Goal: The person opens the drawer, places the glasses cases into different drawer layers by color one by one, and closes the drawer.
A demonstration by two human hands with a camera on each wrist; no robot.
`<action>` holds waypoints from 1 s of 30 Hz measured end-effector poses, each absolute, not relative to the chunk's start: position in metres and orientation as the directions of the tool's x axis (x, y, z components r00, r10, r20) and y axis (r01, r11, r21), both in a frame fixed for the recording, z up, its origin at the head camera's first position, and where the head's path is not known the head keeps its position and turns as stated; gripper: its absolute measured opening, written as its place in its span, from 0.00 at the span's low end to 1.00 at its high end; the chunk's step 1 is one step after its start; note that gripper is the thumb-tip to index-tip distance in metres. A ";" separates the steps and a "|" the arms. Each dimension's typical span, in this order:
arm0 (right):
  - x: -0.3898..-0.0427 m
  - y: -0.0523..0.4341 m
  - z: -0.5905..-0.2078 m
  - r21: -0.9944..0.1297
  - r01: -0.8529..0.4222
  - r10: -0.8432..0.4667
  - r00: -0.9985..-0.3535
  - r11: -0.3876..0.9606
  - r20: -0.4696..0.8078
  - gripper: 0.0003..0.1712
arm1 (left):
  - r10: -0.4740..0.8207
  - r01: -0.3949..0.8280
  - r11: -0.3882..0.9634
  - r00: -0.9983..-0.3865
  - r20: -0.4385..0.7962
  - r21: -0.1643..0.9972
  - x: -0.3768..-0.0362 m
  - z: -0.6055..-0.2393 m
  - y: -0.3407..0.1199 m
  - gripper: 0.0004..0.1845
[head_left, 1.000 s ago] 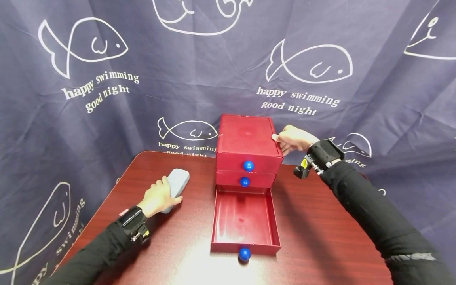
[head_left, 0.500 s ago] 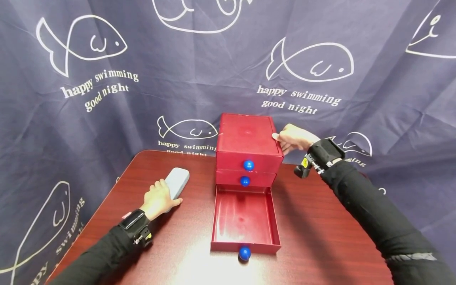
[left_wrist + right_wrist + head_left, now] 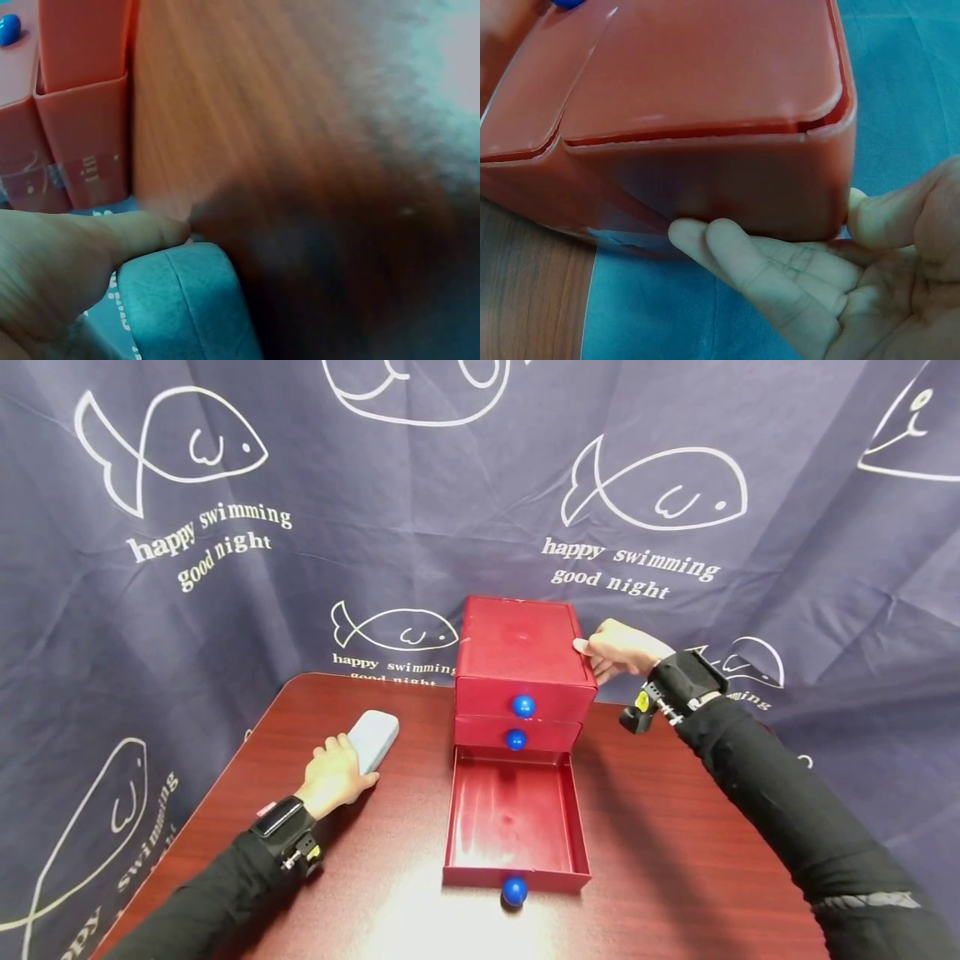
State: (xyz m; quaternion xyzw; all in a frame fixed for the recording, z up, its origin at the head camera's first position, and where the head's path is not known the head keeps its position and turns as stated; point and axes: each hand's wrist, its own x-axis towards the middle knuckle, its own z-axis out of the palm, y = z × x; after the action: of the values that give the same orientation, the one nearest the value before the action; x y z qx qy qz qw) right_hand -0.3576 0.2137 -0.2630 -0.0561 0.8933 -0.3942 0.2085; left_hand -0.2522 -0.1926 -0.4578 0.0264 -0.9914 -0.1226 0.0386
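Note:
On the left of the table, my left hand (image 3: 332, 774) grips a light blue glasses case (image 3: 373, 737), thumb on its near side. The left wrist view shows that case (image 3: 180, 300) with a seam running along it; the palm hides part of it. My right hand (image 3: 621, 648) touches the right side of a red drawer unit (image 3: 517, 643). In the right wrist view the thumb is at the unit's top edge and the fingers (image 3: 765, 281) lie fairly straight along its side. The bottom drawer (image 3: 510, 814) is pulled out with nothing in it; the two drawers above are closed.
Blue ball knobs mark the drawers, with the bottom knob (image 3: 514, 891) nearest me. The unit stands at the back of the dark red wooden table (image 3: 660, 827). A blue curtain (image 3: 420, 510) with white fish drawings hangs behind it.
My left thumb has drawn in closer against the glasses case, and the left wrist has shifted slightly. The right hand and the drawers stay as they were.

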 end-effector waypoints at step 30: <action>-0.360 0.214 -0.264 -0.726 0.083 -0.246 -0.909 0.682 -0.335 0.17 | -0.038 -0.082 0.971 -0.981 -0.192 0.225 -0.276 -0.412 -0.201 0.47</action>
State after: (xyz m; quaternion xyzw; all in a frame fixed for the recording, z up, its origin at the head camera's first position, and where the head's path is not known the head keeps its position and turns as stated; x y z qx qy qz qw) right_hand -0.3596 0.2145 -0.2640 -0.0456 0.8933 -0.3959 0.2079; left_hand -0.2759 -0.2007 -0.4118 0.0304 -0.9883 -0.1169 -0.0934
